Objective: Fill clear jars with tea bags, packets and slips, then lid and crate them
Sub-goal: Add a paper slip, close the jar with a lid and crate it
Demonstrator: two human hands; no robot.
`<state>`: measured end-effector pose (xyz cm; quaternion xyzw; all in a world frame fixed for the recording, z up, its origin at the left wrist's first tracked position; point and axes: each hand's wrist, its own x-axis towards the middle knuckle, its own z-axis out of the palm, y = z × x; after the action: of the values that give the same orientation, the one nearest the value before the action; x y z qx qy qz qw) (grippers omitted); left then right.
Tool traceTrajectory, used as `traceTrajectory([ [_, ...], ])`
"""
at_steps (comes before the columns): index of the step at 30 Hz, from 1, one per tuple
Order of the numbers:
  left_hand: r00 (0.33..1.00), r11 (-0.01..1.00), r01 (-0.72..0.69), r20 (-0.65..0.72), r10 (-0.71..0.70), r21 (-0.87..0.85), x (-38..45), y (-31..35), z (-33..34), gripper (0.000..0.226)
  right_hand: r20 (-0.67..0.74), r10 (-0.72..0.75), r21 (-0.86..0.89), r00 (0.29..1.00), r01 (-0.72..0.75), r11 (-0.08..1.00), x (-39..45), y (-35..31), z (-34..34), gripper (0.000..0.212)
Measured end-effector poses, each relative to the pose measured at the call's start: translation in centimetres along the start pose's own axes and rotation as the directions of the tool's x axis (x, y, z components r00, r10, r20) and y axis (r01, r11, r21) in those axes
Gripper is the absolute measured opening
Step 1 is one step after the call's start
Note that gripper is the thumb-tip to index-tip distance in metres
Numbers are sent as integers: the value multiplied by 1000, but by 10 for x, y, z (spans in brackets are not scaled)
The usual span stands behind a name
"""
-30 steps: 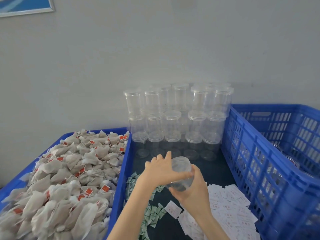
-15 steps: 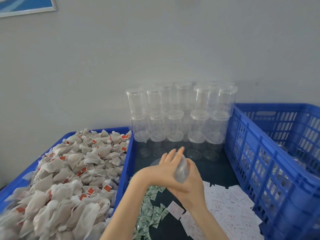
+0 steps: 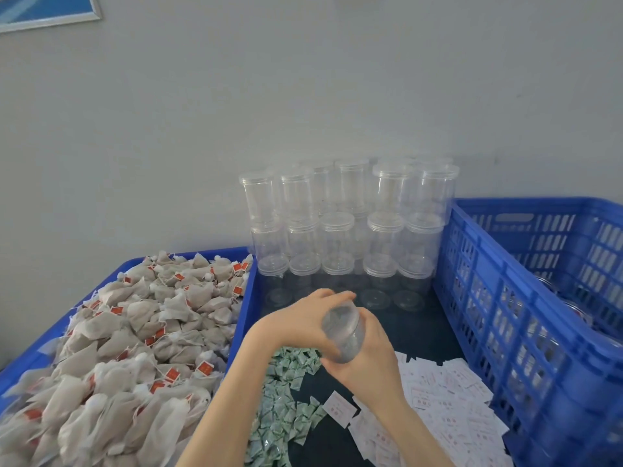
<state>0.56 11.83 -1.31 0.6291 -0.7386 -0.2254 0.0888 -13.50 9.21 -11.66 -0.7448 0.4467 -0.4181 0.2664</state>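
I hold one clear jar (image 3: 344,332) between both hands above the dark table, tilted with its top leaning away to the left. My right hand (image 3: 371,358) grips its body from below and the right. My left hand (image 3: 303,323) wraps over its upper end, where the lid sits. Green-and-white packets (image 3: 286,392) lie in a heap below my hands. White slips with red print (image 3: 448,402) spread to the right. Tea bags with red tags (image 3: 135,332) fill the blue tray on the left.
Stacked empty clear jars (image 3: 347,230) stand against the wall behind my hands. A tall blue slatted crate (image 3: 505,298) stands on the right, with jars partly visible inside. The tea-bag tray's blue wall (image 3: 244,308) borders the work area on the left.
The jar has tipped from nearly upright to slanted. My left hand went from covering its top to fingers spread, then curled over the upper end again.
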Motion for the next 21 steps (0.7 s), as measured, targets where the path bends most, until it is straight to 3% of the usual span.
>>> traceTrajectory([
  [3,952,969,247,-186,-244,-4,6,5,3,73,-35,-19,-28,999,18,999,-5,2,5,90],
  [5,844,914,402,-362,-395,-60,8,8,6,90,-96,-32,-49,995,27,998,-5,5,7,91],
  [7,817,916,396,-433,-381,-58,10,3,6,96,-128,-12,-44,992,7,999,-5,9,4,92],
  [11,862,933,343,-358,-360,-110,25,-29,-1,84,-159,81,82,984,-69,994,-2,19,-5,96],
  [16,777,818,454,-293,-558,-355,65,-75,8,80,-121,172,278,978,-133,951,2,21,-10,86],
  [21,716,729,537,-228,-660,-425,94,-99,32,80,-68,140,321,988,-111,941,3,17,-5,80],
])
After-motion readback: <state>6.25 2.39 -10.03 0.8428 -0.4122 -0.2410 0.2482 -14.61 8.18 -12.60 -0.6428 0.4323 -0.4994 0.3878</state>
